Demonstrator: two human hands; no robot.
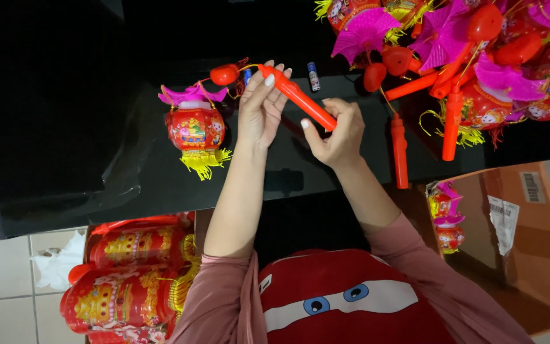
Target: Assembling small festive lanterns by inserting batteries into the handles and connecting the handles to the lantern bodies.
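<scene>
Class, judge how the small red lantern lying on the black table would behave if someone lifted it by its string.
The red lantern probably weighs little, looking thin-walled and hollow. Its yellow tassel fringe would likely hang limp. The rounded body might swing or roll.

Single head-worn view, steeply downward and close over the black table (65, 159), perhaps slightly forward-tilted.

lantern (196, 129) on table (65, 127) left of hands, lantern pile (479, 57) far right, cardboard box (529, 255) below
</scene>
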